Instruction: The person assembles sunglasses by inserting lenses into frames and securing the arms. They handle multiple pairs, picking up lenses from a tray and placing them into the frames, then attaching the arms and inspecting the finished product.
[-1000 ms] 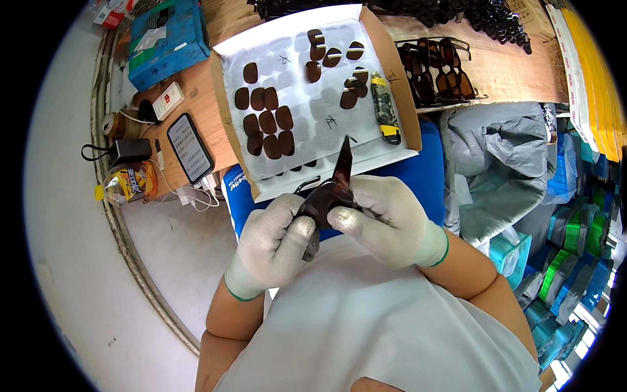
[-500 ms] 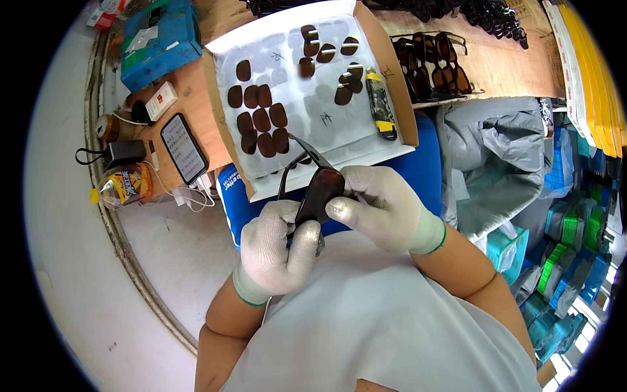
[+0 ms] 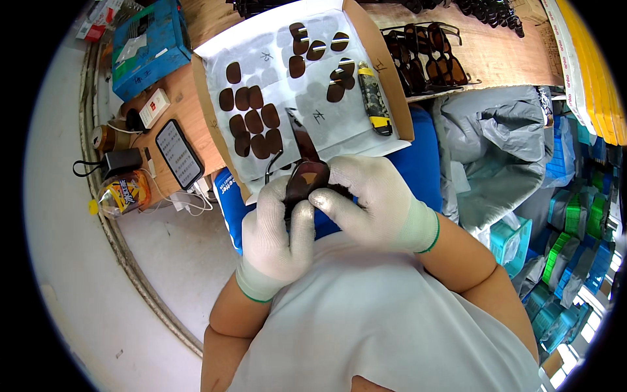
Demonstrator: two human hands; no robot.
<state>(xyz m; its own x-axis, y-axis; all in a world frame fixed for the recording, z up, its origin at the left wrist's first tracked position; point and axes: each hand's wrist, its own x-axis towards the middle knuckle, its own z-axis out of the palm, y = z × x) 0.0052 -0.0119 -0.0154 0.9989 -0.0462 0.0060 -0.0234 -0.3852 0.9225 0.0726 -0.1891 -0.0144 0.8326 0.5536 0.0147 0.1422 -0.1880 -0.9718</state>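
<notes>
Between my two white-gloved hands is a pair of dark sunglasses (image 3: 309, 178), its temple arms pointing away over the box. My left hand (image 3: 277, 232) grips the frame's lower left, thumb raised along it. My right hand (image 3: 372, 204) pinches the lens edge from the right, thumb tip against the brown lens. Part of the frame is hidden behind the gloves. Just beyond lies a shallow cardboard box (image 3: 401, 124) lined with white paper, where several loose brown lenses (image 3: 253, 121) lie in groups. A yellow-and-black utility knife (image 3: 374, 99) rests along the box's right side.
Several finished-looking sunglasses (image 3: 431, 59) stand on the wooden table at right. A phone (image 3: 179, 155), a drink bottle (image 3: 124, 194) and a blue box (image 3: 149, 49) are at left. A grey plastic bag (image 3: 490, 150) hangs below the table, with teal baskets (image 3: 509, 245) beyond.
The sunglasses have turned in my hands, so the lens faces me more and one temple arm now points up over the box. The view has shifted slightly.
</notes>
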